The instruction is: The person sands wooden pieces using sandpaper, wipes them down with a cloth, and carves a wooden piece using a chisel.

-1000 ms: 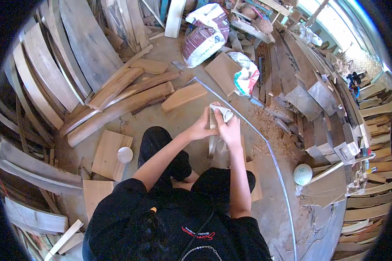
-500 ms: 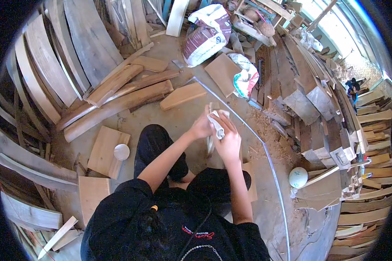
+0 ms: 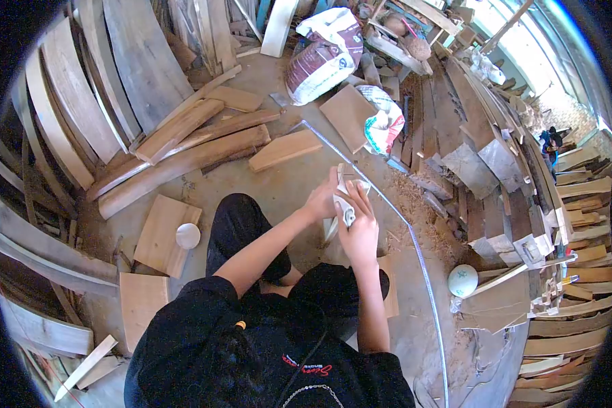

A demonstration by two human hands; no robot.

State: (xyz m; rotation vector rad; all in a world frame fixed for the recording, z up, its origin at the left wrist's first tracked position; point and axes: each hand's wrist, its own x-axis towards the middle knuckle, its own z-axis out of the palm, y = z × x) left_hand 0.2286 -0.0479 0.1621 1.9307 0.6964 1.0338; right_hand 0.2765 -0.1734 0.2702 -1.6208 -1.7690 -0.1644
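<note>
In front of my knees, my left hand [image 3: 323, 201] is wrapped round a narrow wooden piece [image 3: 341, 170], whose upper end shows above the fingers. My right hand [image 3: 359, 234] presses a crumpled white cloth [image 3: 347, 212] against that piece, its fingers bent over the cloth. Below the hands a pale, slanting part shows, perhaps the piece's lower end. Beyond my left hand a cut wooden board [image 3: 285, 149] lies on the floor. A blue-white hose-like line [image 3: 409, 228] curves past on the right.
Long planks [image 3: 183, 163] lie at the upper left. Two sacks, one large [image 3: 325, 61] and one small [image 3: 385, 119], stand ahead. Stacked timber [image 3: 479, 170] fills the right side. A round white object [image 3: 463, 280] is at right, another [image 3: 188, 236] on a board at left.
My right hand and the cloth have moved down along the wooden piece, and its fingers have spread over the cloth. My left hand has shifted slightly to the right. The view has turned slightly.
</note>
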